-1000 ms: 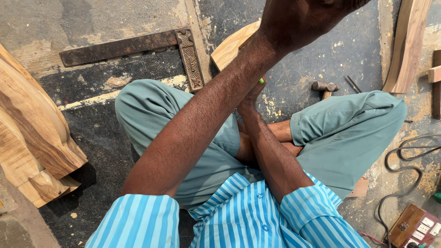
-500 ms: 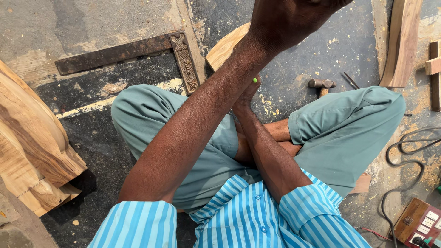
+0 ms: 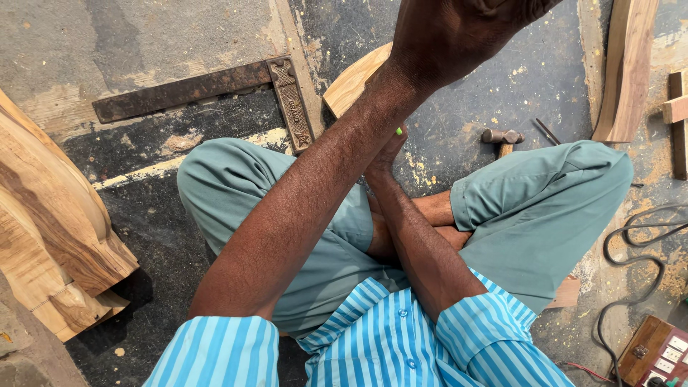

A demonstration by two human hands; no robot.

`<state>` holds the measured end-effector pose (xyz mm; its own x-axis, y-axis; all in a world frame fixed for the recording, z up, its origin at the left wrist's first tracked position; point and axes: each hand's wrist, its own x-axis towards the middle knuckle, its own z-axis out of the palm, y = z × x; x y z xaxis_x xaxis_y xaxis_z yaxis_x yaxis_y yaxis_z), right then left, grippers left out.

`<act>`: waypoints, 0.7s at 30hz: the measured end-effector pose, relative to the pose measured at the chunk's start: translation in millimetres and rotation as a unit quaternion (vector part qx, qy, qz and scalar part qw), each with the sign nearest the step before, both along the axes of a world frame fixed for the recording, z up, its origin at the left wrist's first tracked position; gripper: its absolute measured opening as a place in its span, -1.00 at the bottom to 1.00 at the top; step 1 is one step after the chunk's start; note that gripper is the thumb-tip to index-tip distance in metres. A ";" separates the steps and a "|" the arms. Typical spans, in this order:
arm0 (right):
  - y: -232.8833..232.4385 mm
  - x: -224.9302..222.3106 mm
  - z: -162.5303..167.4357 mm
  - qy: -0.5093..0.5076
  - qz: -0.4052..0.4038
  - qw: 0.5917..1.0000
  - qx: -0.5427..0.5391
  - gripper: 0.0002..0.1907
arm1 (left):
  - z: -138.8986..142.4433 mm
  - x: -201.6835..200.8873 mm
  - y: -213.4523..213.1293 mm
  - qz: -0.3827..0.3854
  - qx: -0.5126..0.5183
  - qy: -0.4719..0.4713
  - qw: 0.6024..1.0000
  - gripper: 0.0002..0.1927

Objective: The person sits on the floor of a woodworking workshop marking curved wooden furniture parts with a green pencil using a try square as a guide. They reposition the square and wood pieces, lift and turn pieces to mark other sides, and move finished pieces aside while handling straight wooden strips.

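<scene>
I sit cross-legged on a dark, dusty floor in green trousers and a blue striped shirt. My left hand (image 3: 459, 36) is raised close to the camera at the top edge, its back toward me and its fingers cut off by the frame. My right hand (image 3: 385, 154) is low in front of my legs, mostly hidden behind my left forearm. A small bright green object (image 3: 399, 131) shows in its fingers. Just beyond it lies a curved pale wooden piece (image 3: 351, 82), partly covered by my left arm.
A rusty metal try square (image 3: 215, 89) lies on the floor at upper left. A large carved wooden block (image 3: 50, 215) is at the left. A hammer (image 3: 502, 137), a curved plank (image 3: 627, 64), a black cable (image 3: 638, 251) and a wooden switch board (image 3: 656, 355) are on the right.
The view has shifted slightly. Both arms keep the same crossed pose, and my left hand stays raised near the camera.
</scene>
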<state>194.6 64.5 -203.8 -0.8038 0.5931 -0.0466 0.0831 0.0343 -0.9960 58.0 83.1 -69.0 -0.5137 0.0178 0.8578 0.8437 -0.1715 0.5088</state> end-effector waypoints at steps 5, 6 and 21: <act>-0.1 -0.1 3.4 -0.004 0.009 1.000 -0.005 -0.49 | 1.3 1.2 1.4 0.001 -0.022 -0.041 0.999 -0.72; -0.3 -0.4 3.7 0.000 0.013 0.999 0.036 -0.51 | 1.6 1.1 1.4 -0.004 -0.008 -0.034 0.999 -0.71; -2.4 3.9 16.5 -0.034 0.025 0.925 0.378 -0.76 | 5.3 3.4 -1.2 0.004 -0.024 -0.046 0.999 -0.71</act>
